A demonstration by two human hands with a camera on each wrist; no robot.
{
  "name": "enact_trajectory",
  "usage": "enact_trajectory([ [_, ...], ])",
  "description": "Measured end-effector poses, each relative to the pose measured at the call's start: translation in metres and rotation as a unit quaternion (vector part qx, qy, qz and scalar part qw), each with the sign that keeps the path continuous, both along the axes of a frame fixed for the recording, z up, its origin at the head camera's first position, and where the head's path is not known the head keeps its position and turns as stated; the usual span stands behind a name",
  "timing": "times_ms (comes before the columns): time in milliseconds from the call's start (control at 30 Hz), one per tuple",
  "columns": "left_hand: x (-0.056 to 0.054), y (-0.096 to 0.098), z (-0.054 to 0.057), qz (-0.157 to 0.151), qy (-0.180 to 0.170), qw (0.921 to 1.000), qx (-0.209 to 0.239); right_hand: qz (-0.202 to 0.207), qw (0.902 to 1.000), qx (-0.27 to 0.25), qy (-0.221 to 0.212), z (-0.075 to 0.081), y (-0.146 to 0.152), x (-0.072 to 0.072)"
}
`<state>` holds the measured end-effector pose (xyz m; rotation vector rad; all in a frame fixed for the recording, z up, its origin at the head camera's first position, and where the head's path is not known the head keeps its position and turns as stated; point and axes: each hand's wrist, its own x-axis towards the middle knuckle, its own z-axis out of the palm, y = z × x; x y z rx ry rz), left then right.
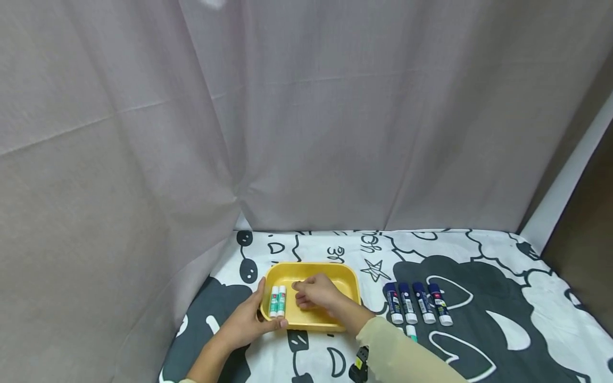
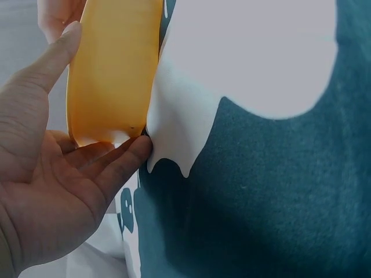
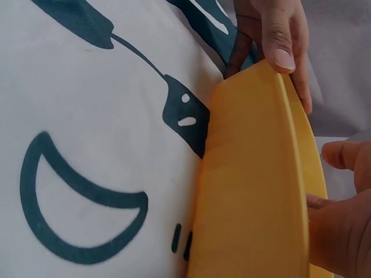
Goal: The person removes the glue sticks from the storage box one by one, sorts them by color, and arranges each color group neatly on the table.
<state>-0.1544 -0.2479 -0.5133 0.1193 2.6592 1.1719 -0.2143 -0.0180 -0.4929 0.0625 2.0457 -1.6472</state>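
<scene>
My left hand (image 1: 246, 319) grips the left end of a yellow tray (image 1: 351, 276), its thumb at the near rim and the other fingers along the end wall. In the left wrist view those fingers lie at the tray's lower edge. Two green-and-white glue sticks (image 1: 274, 302) lie side by side inside the tray at its left. Just right of them, my right hand (image 1: 316, 292) reaches into the tray, thumb and fingers apart, with nothing seen between them. In the right wrist view, the tray wall (image 3: 249, 174) partly hides its fingers.
Several dark blue glue sticks (image 1: 423, 303) with white ends lie in a row on the patterned cloth (image 1: 364, 346), right of the tray. Below them another green-and-white stick (image 1: 411, 333) is partly covered by my right sleeve (image 1: 397, 351). A grey curtain (image 1: 325, 133) hangs behind.
</scene>
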Motion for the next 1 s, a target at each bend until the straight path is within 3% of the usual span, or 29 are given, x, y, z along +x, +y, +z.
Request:
enact_trajectory([
  [600,0.003,-0.003,-0.001,-0.019,0.025,0.9994,0.011,-0.001,0.9984,-0.056,0.002,-0.019,-0.028,-0.002],
  [1000,0.001,-0.004,-0.002,-0.022,0.019,0.9994,0.022,0.002,0.9999,-0.008,0.012,-0.020,-0.044,-0.003],
])
